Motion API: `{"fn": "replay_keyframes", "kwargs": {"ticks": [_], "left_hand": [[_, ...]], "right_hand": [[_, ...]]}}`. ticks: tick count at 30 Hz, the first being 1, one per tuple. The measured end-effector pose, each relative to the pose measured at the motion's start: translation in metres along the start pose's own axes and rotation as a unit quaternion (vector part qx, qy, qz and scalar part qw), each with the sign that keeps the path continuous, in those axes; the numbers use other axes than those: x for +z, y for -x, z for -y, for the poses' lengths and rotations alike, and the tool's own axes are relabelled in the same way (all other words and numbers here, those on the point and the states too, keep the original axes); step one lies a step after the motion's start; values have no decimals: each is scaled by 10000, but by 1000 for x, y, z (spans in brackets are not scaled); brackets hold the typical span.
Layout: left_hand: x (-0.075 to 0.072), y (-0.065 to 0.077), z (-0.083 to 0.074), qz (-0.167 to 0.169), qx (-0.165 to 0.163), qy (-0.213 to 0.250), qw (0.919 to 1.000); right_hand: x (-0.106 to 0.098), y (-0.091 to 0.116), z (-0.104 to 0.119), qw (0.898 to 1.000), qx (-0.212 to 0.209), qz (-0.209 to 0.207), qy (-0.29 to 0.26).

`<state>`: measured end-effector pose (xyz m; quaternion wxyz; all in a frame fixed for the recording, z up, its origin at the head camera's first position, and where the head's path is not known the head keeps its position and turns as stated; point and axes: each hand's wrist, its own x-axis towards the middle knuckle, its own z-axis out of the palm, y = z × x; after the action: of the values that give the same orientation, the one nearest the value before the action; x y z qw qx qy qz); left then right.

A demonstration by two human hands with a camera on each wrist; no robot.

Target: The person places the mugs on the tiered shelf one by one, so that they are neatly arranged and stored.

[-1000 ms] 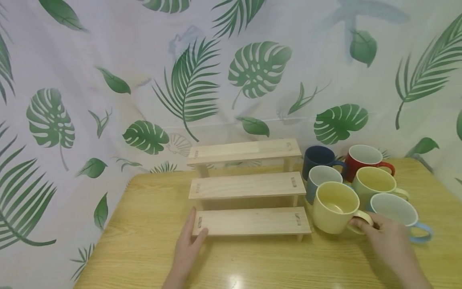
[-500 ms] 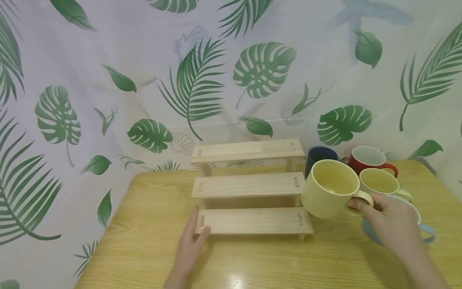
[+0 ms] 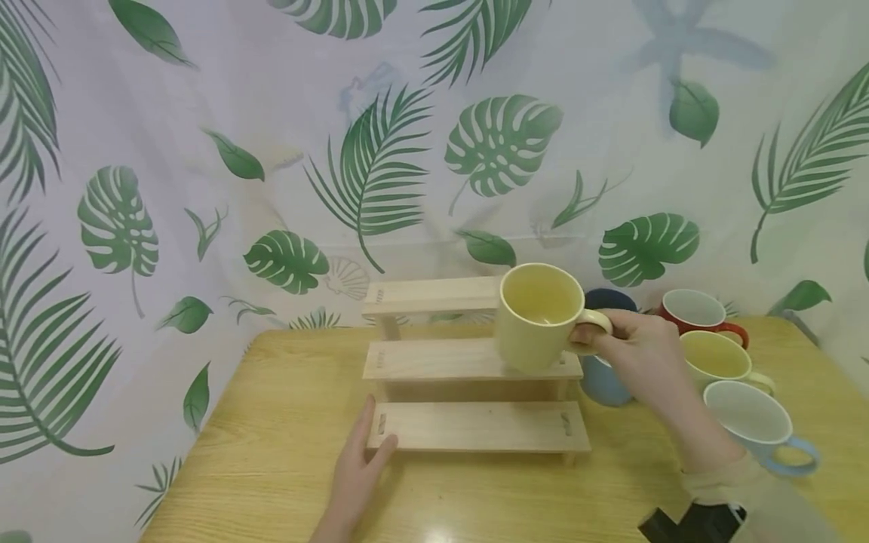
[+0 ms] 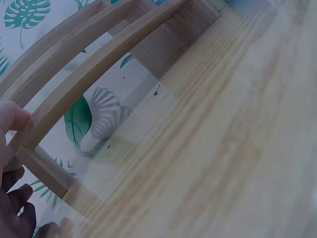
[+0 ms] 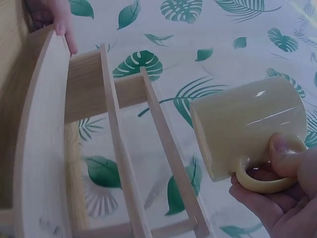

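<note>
Head view: bright, soft, fairly even light; yellow wood-grain tabletop [image 3: 271,445] warm, with white glare at bottom edge; white cloth backdrop with green leaf print [image 3: 285,60] lilac-tinged at left. Shade beneath boards of three-tier pale wooden shelf [image 3: 468,427]. Small highlight inside glossy pale-yellow cylindrical mug [image 3: 529,347].

Left-wrist view: dimmer, cool, hazy; tabletop soft at right, with pale glare at right edge; shelf boards bowed by lens.

Right-wrist view: dim, bluish; white streaks on mug; front board curved.
</note>
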<state>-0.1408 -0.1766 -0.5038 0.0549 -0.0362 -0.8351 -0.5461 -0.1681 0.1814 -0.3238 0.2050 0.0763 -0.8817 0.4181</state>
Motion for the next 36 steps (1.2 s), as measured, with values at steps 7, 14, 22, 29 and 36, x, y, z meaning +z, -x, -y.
{"fn": "replay_keyframes", "kwargs": {"ticks": [7, 14, 22, 29, 36], "left_hand": [[-4, -1, -1, -62, 101, -60, 9999], [-4, -1, 1, -58, 129, -108, 9998], [-3, -1, 3, -105, 194, -177, 9996], [-3, -2, 4, -86, 157, -168, 9997], [-2, -2, 2, -71, 275, -143, 9995]], "right_hand": [[30, -32, 20, 9981, -50, 224, -572], [66, -67, 30, 9803, 919, 928, -1481], [104, -101, 36, 9745, 1021, 903, -1781], [130, -119, 42, 9796, 723, 824, -1682], [147, -129, 45, 9789, 584, 1055, -1650]]}}
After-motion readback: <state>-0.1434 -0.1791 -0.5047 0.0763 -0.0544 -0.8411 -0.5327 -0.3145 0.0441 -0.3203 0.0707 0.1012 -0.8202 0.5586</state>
